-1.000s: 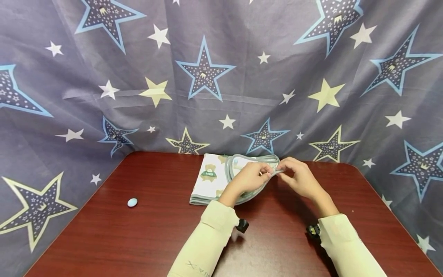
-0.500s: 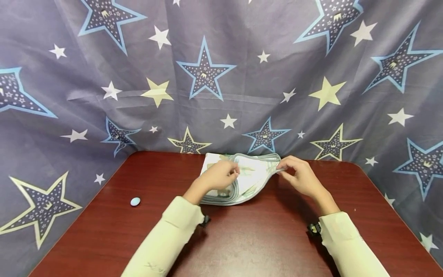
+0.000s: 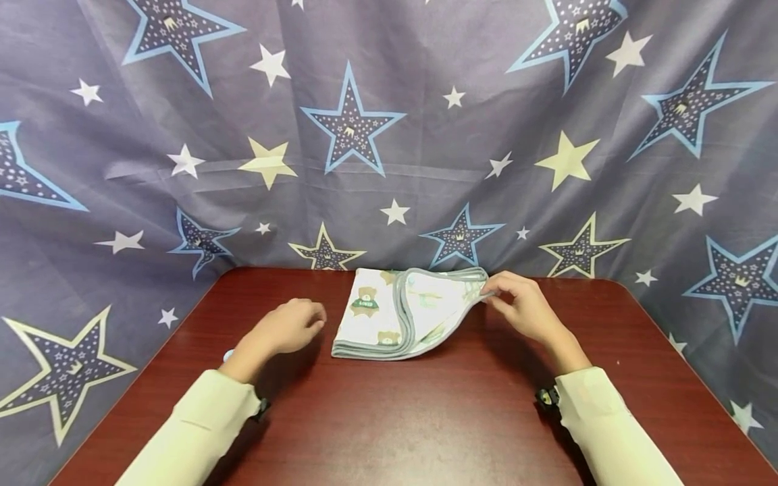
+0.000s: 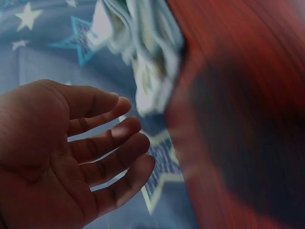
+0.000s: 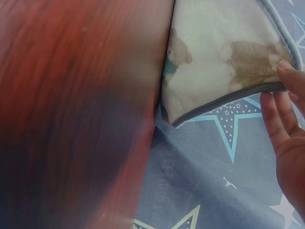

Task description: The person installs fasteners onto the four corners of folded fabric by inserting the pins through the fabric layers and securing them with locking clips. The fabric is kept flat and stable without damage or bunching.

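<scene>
A folded white cloth with a brown bear print and grey edging lies at the back of the table. Its right part is folded over and lifted at the corner. There my right hand pinches the grey edge between thumb and fingers, also plain in the right wrist view, where the cloth hangs from the fingertips. My left hand hovers left of the cloth, apart from it. In the left wrist view the left hand holds nothing, its fingers loosely bent and spread.
A small light blue oval object lies on the left of the reddish-brown table, mostly hidden behind my left forearm. A grey curtain with stars hangs close behind the table.
My left hand has let go of the cloth's corner and moved left, past the cloth's left edge. The right hand keeps its pinch almost in place.
</scene>
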Demonstrator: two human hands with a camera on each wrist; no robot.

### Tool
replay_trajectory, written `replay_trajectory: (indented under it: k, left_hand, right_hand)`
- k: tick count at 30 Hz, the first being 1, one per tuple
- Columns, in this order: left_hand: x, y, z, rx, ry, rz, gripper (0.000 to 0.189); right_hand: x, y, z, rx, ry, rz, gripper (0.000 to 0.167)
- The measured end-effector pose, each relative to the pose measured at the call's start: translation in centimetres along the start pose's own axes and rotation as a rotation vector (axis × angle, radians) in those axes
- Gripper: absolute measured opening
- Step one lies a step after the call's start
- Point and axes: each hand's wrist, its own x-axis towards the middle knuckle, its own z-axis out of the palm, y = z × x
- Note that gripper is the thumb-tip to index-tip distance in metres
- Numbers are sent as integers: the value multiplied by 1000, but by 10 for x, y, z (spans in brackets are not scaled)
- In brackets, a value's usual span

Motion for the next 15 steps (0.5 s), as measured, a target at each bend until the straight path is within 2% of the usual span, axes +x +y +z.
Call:
replay_trajectory:
  k: [5,10,15]
  left_hand:
    - [-32,-35,-9,74,-2,-60,7]
    - [-56,-64,-18,110,-96,-127,20]
    - [-70,-85,-23,62,-171,-160,36]
  right_hand:
    - [0,-1,2,20,5,-17,33]
    - [0,-2,3,11,9,-15,32]
    - [1,-2,3,-10,-3,-2,30]
